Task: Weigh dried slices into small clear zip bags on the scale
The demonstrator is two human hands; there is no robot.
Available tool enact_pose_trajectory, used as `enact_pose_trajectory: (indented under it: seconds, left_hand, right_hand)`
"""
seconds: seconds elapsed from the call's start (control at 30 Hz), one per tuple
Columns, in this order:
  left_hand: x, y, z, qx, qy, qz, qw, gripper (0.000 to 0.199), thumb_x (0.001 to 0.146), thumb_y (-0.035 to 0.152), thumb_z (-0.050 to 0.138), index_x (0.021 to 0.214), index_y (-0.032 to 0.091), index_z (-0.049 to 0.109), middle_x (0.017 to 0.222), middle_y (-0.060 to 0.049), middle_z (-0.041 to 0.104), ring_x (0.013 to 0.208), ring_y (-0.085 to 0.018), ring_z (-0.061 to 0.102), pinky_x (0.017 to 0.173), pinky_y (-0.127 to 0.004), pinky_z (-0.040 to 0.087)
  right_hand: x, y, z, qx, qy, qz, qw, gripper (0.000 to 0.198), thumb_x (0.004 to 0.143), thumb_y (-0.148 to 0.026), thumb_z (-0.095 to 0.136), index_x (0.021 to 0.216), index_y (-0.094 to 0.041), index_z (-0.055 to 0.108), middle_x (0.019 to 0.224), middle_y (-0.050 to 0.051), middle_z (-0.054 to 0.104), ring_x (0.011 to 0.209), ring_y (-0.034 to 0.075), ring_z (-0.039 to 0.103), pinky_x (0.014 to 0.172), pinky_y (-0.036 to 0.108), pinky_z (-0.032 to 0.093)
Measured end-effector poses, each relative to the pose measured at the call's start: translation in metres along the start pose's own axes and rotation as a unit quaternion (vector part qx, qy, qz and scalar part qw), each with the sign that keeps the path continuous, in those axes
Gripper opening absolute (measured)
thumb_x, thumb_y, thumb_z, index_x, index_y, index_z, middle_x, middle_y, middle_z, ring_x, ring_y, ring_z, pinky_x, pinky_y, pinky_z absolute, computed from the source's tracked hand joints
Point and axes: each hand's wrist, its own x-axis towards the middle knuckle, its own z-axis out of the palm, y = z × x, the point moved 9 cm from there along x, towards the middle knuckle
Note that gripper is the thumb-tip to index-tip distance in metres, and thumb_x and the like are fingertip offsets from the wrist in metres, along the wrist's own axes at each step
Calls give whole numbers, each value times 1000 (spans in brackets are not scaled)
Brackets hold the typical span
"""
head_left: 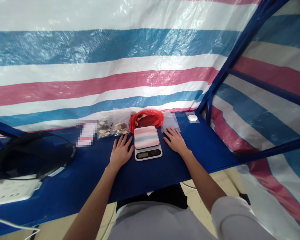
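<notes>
My left hand point(121, 152) lies flat on the blue table, fingers spread, just left of a white digital kitchen scale point(147, 140). On the scale's other side rests my right hand point(175, 140), also flat with fingers apart. The scale has a shiny top plate and a dark display panel; nothing sits on it. Behind it stands an opened red plastic bag point(158, 116) with a few pale pieces inside. Two clear bags of flat brownish pieces, a left bag point(105, 128) and a right bag point(121, 126), lie beyond my left fingers. Clear empty bags point(170, 120) lie beyond my right fingertips.
A small white object point(192, 118) lies on clear plastic at the back right. Left are a blurred-out card point(87, 134), a black bag-like item point(27, 153) and a white power strip point(12, 191). Striped sheeting point(102, 76) and a blue frame point(236, 60) enclose the table point(137, 180).
</notes>
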Motion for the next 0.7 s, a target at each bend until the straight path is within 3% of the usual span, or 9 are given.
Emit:
enact_pose_trajectory:
  seconds: [0.5, 0.7]
  left_hand:
    - [-1, 1, -3, -12, 17, -7, 1000, 51, 99, 40, 43, 145, 23, 55, 157, -12, 45, 147, -35, 38, 120, -60, 28]
    - [-1, -8, -10, -29, 54, -22, 998, 48, 99, 37, 43, 142, 24, 58, 153, -11, 52, 144, -33, 44, 119, -58, 31]
  right_hand:
    - [-2, -3, -1, -20, 4, -5, 1000, 44, 103, -39, 44, 141, -23, 61, 153, 8, 52, 145, 30, 44, 121, 51, 32]
    - [2, -1, -9, -7, 30, -4, 1000, 41, 101, -40, 47, 135, -24, 65, 145, 8, 60, 139, 29, 51, 118, 49, 36]
